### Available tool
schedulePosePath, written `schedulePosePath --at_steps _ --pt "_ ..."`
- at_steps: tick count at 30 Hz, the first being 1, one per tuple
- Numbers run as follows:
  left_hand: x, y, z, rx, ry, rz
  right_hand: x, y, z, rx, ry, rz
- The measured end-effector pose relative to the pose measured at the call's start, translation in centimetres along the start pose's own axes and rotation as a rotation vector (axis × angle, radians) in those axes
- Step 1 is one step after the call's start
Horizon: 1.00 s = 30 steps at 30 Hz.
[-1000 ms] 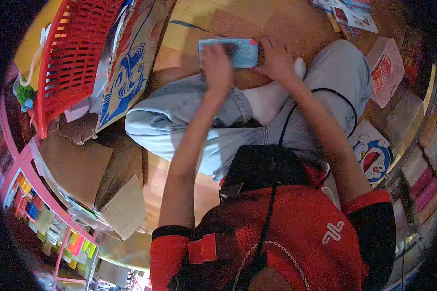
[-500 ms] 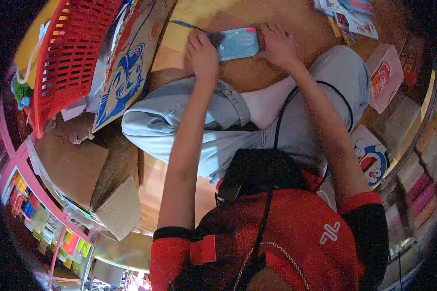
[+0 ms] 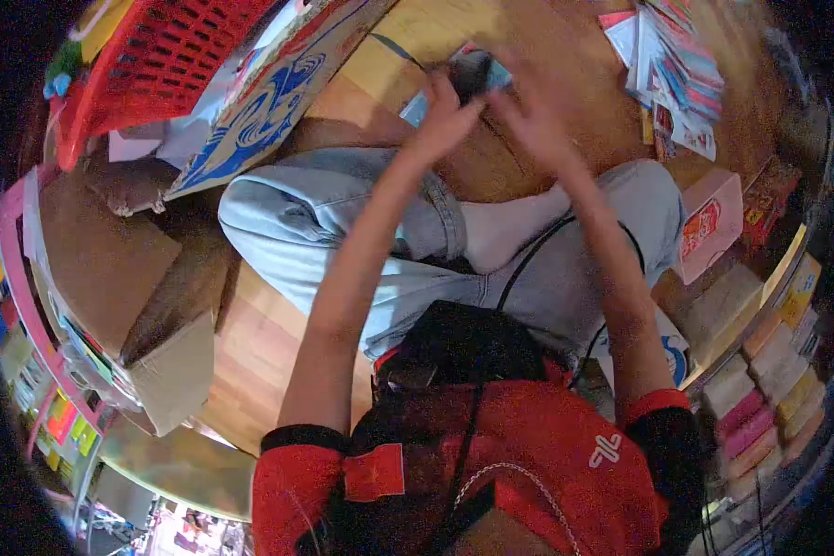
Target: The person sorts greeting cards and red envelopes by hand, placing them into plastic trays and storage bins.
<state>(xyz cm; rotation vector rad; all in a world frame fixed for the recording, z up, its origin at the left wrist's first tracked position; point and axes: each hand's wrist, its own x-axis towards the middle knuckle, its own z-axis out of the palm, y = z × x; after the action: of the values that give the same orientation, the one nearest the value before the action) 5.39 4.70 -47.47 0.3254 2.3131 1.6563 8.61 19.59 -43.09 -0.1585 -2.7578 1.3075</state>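
"On the wooden floor [image 3: 278, 338], what do we have between our hands?"

"We have a blue packet [image 3: 414, 109] lying at a slant just beyond our crossed legs, partly covered by our fingers and a dark patch over its middle. Any writing on it is too blurred for us to read."

"How do our fingers stand?"

"Our left hand [image 3: 447, 125] is at the near side of the packet, its fingers bent; we cannot tell whether they grip it. Our right hand [image 3: 536, 120] is by the other end, its blurred fingers spread wide. We cannot tell if it touches the packet."

"Can we make out any labels nearby?"

"On our right, the pink box [image 3: 711, 227] carries a red label with pale lettering, too small for us to read. Beyond it we see a fanned pile of printed papers [image 3: 676, 79], equally illegible."

"And on our left?"

"We see a red slatted basket [image 3: 162, 69] beside a leaning board [image 3: 259, 130] with a blue wavy drawing. Nearer to us stands an open cardboard box [image 3: 111, 232]."

"What marks do we wear?"

"Our red and black shirt [image 3: 528, 435] bears a red rectangular patch [image 3: 374, 473] and a white looped logo [image 3: 607, 450]; we can read no brand name there."
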Motion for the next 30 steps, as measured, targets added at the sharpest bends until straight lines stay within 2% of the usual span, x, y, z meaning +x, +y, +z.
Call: schedulePosePath --at_steps 1,2,3,4,5,6,7,9,10,12,13,16,18,19,21,23,24,25,26,27,29,30 --pt "-0.6 0.5 -1.4 -0.008 0.016 -0.004 -0.7 0.1 1.5 -0.135 -0.114 -0.126" --pt "-1.7 0.9 -3.0 -0.159 -0.232 -0.162 -1.4 0.3 2.9 -0.270 -0.227 -0.253" --pt "-2.3 1.2 -4.6 -0.311 -0.481 -0.312 -1.6 0.0 3.9 -0.277 -0.238 -0.265" --pt "-2.5 0.0 -5.8 -0.319 -0.469 -0.306 -1.6 -0.4 4.8 -0.428 -0.223 -0.305" --pt "-3.2 -1.7 -6.8 0.150 -0.340 -0.148 -1.7 -0.6 5.7 -0.578 -0.205 -0.344" --pt "-3.8 -3.1 -7.0 0.614 -0.196 0.009 -1.7 -0.5 6.6 -0.606 -0.204 -0.364" --pt "-4.2 -3.8 -6.8 0.608 -0.189 0.008 -1.6 0.0 7.3 -0.612 -0.208 -0.370" --pt "-4.5 -4.9 -6.2 0.642 -0.038 0.047 -0.9 1.1 8.1 -0.459 -0.278 -0.597" --pt "-4.6 -5.7 -5.6 0.625 -0.035 0.056 -1.0 1.3 8.5 -0.479 -0.279 -0.597" --pt "-4.5 -6.9 -4.5 0.931 -0.095 0.002 -0.7 2.0 8.2 -0.218 -0.449 -0.531" --pt "-4.4 -6.2 -4.5 0.912 -0.087 0.019 0.0 2.2 7.1 -0.245 -0.446 -0.532" --pt "-4.6 -4.5 -5.2 0.793 -0.154 -0.105 3.3 2.2 4.5 -0.291 -0.503 -0.599" --pt "-4.6 -4.7 -5.0 0.794 -0.142 -0.089 5.1 2.1 3.6 -0.578 -0.021 -0.559" --pt "-4.7 -4.9 -5.0 0.808 -0.134 -0.076 4.5 2.2 4.3 -0.585 -0.021 -0.556" --pt "-4.6 -5.3 -4.8 0.801 -0.125 -0.079 2.9 1.2 7.3 -0.520 -0.253 -0.165" --pt "-4.6 -7.6 -4.2 0.795 -0.111 -0.069 -0.6 -2.9 8.9 -0.352 -0.372 -0.381" --pt "-4.8 -10.3 -3.7 1.095 -0.045 0.027 -1.0 -2.4 8.8 -0.365 -0.354 -0.376" --pt "-4.5 -9.4 -3.7 1.389 0.031 0.129 -1.5 -1.4 8.8 -0.385 -0.324 -0.498" --pt "-4.6 -8.5 -3.9 1.152 -0.066 -0.002 -1.7 -0.3 8.9 -0.403 -0.299 -0.622" --pt "-4.4 -6.4 -4.4 1.149 -0.064 0.011 -0.5 0.0 7.9 -0.412 -0.290 -0.620" --pt "-4.6 -3.9 -5.0 0.904 -0.148 -0.081 2.7 0.6 5.7 -0.633 -0.438 -0.366" --pt "-4.7 -3.8 -5.0 0.902 -0.149 -0.074 3.2 0.8 5.9 -0.637 -0.433 -0.363"
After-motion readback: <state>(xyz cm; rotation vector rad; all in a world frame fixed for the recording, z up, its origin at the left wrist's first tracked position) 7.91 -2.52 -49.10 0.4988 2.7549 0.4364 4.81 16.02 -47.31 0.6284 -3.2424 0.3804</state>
